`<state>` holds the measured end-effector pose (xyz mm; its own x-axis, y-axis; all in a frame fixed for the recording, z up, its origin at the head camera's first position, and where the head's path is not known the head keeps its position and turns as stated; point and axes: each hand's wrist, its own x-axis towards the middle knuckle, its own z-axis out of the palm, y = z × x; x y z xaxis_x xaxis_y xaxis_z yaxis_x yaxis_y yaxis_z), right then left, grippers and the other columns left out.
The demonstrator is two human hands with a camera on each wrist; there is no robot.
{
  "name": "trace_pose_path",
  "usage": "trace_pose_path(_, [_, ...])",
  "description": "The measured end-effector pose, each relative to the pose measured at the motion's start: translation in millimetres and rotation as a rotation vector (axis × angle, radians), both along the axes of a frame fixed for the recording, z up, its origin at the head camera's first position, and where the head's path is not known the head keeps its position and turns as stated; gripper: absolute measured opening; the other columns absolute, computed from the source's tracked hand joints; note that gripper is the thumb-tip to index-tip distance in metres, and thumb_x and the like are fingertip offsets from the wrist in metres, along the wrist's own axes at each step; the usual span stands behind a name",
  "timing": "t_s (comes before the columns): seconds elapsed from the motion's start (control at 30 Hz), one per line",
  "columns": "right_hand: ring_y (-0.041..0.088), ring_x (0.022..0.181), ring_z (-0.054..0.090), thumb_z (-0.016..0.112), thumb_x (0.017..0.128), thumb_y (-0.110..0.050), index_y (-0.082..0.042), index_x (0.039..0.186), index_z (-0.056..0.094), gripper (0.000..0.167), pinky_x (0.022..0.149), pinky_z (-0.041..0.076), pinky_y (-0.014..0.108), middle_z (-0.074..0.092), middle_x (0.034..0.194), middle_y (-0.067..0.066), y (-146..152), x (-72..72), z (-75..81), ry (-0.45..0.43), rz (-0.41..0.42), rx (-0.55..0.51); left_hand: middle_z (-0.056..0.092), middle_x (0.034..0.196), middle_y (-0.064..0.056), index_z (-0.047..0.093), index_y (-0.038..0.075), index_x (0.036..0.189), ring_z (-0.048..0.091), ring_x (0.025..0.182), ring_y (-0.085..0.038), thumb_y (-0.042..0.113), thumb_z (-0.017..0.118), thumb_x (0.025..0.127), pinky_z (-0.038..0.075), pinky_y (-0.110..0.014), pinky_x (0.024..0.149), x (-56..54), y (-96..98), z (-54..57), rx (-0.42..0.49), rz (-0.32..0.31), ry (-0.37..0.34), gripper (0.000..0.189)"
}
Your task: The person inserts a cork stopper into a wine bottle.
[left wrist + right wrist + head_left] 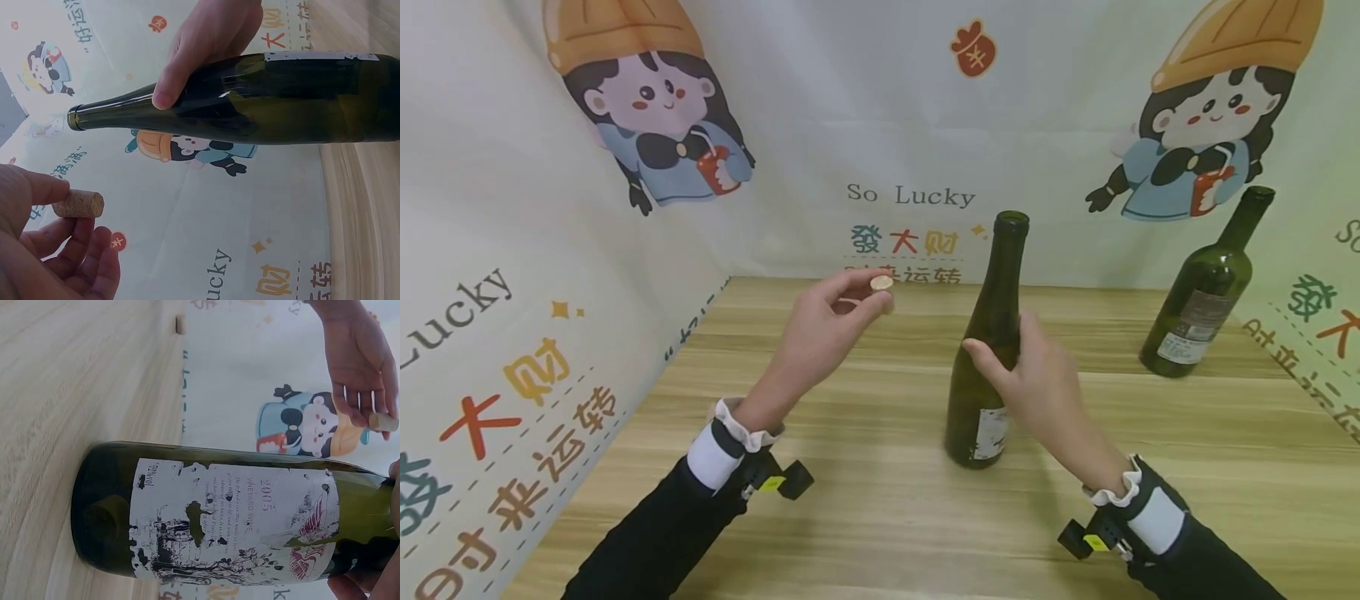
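Observation:
My left hand pinches a small pale cork between thumb and fingertips, above the table and to the left of the near bottle's neck. My right hand grips the dark green wine bottle around its upper body, thumb across the side. Upright on the table, this bottle has an uncovered mouth. Its worn, partly torn white label faces the right wrist camera.
A second green wine bottle with a label stands at the back right. The wooden table is bordered by a printed white backdrop behind and at both sides. A small brownish object shows near the table's edge in the right wrist view.

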<state>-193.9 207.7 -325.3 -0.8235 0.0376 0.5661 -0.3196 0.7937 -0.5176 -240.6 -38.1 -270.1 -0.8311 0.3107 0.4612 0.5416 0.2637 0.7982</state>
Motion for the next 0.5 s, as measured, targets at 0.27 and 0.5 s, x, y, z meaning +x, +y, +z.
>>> trace_pose_path(0.27, [0.012,0.053,0.053,0.057,0.087,-0.056,-0.007,0.119,0.048,0.059,0.044,0.044,0.027,0.064,0.074,0.004,-10.6,9.6,0.5,-0.018,0.033,0.003,0.068,0.097,-0.001,0.064,0.023,0.121,0.066,0.088,-0.012,0.034,0.064,0.09,0.052,-0.032,0.074,4.3,-1.8,9.2,0.064,-0.009,0.025,0.032])
trace_pose_path(0.5, [0.013,0.065,0.061,0.059,0.088,-0.053,-0.01,0.12,0.047,0.055,0.052,0.048,0.026,0.066,0.085,0.003,-20.5,19.1,1.1,-0.02,0.075,0.005,0.068,0.1,-0.001,0.063,0.021,0.122,0.066,0.089,-0.013,0.034,0.064,0.09,0.05,-0.03,0.07,12.5,-0.1,24.0,0.095,-0.008,0.042,0.034])
